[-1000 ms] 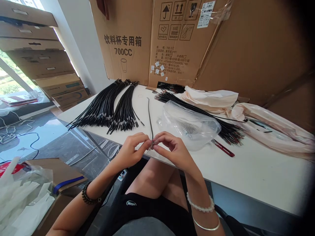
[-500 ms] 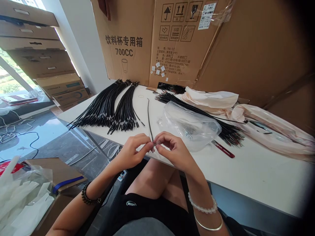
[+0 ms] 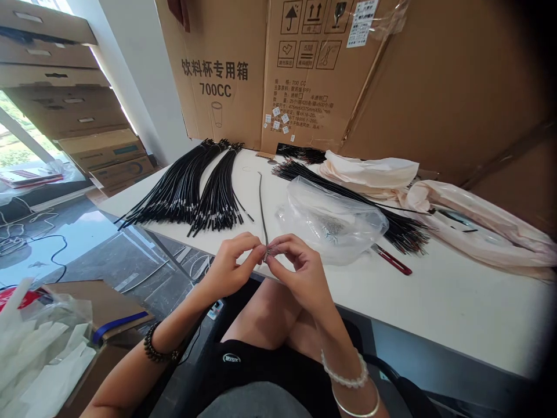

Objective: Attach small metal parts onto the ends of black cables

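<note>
A single thin dark cable [image 3: 261,203] lies up the white table, its near end between my fingertips at the table's front edge. My left hand [image 3: 235,264] is closed in a pinch on that end. My right hand [image 3: 300,270] also pinches there, its fingertips touching those of the left. Something small and greyish shows between the fingers, too small to make out. To the left lie bundles of black cables [image 3: 167,188], with light bits near their front ends. Just right of my hands sits a clear plastic bag [image 3: 361,232] holding small metallic pieces.
Another black cable bundle [image 3: 395,226] lies behind the bag. A red-handled cutter [image 3: 394,261] rests right of it. Pale cloth-like wrapping [image 3: 369,171] spreads along the back right. A large cardboard box [image 3: 221,35] stands behind the table [image 3: 456,307]. An open carton [image 3: 87,290] is at lower left.
Both hands have shifted slightly left in view, along with the whole scene. My right wrist has turned a little, and the fingertips are closer together on the cable end.
</note>
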A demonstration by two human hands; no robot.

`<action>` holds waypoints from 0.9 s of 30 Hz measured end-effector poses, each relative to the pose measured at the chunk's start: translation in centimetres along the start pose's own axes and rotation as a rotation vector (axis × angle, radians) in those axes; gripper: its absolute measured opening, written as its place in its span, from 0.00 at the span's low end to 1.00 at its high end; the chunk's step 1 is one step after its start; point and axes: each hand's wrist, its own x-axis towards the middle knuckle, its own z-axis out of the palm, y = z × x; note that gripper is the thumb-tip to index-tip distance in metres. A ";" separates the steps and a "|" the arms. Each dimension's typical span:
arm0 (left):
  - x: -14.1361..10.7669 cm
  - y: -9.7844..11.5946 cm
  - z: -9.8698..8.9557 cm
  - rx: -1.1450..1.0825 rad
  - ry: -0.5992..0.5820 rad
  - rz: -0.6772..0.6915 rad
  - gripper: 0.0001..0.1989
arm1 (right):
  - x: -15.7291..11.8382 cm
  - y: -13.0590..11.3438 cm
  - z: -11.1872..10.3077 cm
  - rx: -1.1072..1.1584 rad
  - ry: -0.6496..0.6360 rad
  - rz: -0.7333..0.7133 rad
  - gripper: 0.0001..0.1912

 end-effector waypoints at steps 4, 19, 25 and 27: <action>0.1 0.0 -0.1 -0.004 -0.013 0.010 0.15 | 0.3 -0.1 -0.1 0.014 -0.029 0.009 0.04; 0.1 0.0 -0.2 -0.021 -0.023 -0.003 0.15 | 0.6 -0.6 -0.5 -0.018 -0.091 0.007 0.02; 0.0 0.0 -0.1 -0.020 -0.028 -0.005 0.15 | 0.5 -0.3 -0.2 -0.039 -0.042 -0.008 0.04; 0.0 0.0 -0.1 -0.020 -0.039 -0.004 0.15 | 0.6 -0.4 -0.3 -0.046 -0.061 -0.002 0.03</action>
